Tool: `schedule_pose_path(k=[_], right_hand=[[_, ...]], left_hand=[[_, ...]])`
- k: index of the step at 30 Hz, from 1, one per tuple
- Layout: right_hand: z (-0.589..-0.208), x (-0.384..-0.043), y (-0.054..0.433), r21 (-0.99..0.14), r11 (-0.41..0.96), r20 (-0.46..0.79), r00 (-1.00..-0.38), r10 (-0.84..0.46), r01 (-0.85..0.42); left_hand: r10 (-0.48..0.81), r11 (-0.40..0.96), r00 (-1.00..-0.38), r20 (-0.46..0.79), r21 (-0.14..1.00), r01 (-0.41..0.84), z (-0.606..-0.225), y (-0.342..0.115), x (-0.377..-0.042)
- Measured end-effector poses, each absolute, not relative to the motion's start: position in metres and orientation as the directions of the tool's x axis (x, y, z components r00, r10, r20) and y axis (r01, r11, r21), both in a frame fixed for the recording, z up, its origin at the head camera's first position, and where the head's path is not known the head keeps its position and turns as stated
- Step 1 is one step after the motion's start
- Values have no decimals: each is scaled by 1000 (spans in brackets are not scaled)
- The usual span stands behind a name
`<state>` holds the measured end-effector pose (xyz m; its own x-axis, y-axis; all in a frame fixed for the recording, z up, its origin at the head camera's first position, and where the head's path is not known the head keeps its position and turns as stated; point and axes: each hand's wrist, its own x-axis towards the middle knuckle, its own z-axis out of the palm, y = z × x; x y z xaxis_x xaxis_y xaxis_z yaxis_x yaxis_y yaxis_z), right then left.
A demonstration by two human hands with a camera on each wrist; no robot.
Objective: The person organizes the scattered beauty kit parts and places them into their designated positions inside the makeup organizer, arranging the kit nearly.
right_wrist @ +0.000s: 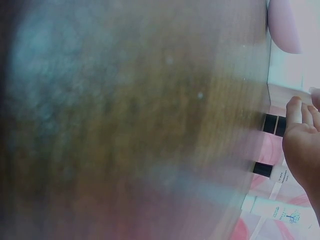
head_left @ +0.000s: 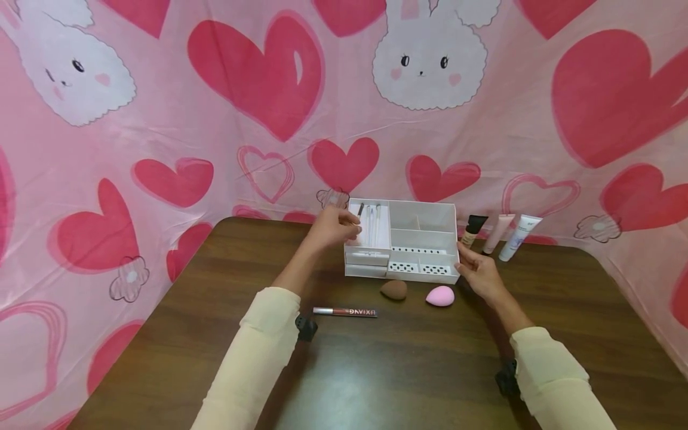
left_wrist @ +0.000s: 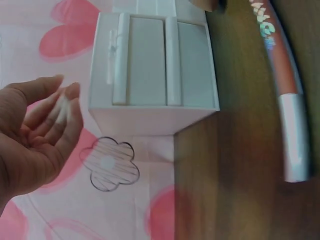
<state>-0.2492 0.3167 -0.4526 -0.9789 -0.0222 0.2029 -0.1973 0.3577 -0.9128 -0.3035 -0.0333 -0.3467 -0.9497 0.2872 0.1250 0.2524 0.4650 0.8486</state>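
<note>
A white makeup organizer point(head_left: 422, 208) stands at the back of the table, with several slim makeup brushes point(head_left: 369, 224) lying in its upper left compartment. My left hand point(head_left: 334, 227) hovers at that compartment's left edge, near the brushes. In the left wrist view its fingers and thumb curve loosely toward each other, and nothing shows between them. The fingers of my right hand point(head_left: 480, 272) rest against the organizer's right side near the front corner; the right wrist view shows them fairly straight, partly cut off by the frame edge.
Before the organizer lie a brown makeup sponge point(head_left: 395, 290), a pink makeup sponge point(head_left: 441, 296) and a lip gloss tube point(head_left: 345, 312). To its right stand a black-topped tube point(head_left: 475, 227), a pink tube point(head_left: 498, 233) and a white tube point(head_left: 519, 237). A heart-patterned cloth point(head_left: 290, 119) hangs behind.
</note>
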Motion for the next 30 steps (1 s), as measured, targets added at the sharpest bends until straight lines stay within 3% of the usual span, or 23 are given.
schedule_pose_path(k=[4, 8, 13, 20, 30], right_hand=[[-452, -250, 317, -914, 359, 194, -981, -14, -186], [-450, -249, 317, -913, 376, 168, -986, -4, -157], [-448, -248, 314, -911, 389, 150, -989, -3, -139], [-447, -247, 314, -904, 402, 156, -988, -4, -144], [-449, -248, 315, -900, 409, 164, -986, -1, -150]], left_hand=[[171, 471, -948, 268, 823, 317, -360, -40, -297], [78, 403, -963, 257, 876, 266, -379, -44, -294], [109, 236, -979, 173, 952, 195, -402, -45, -295], [175, 36, -969, 173, 983, 182, -421, -39, -297], [189, 6, -957, 219, 975, 224, -431, -37, -303]])
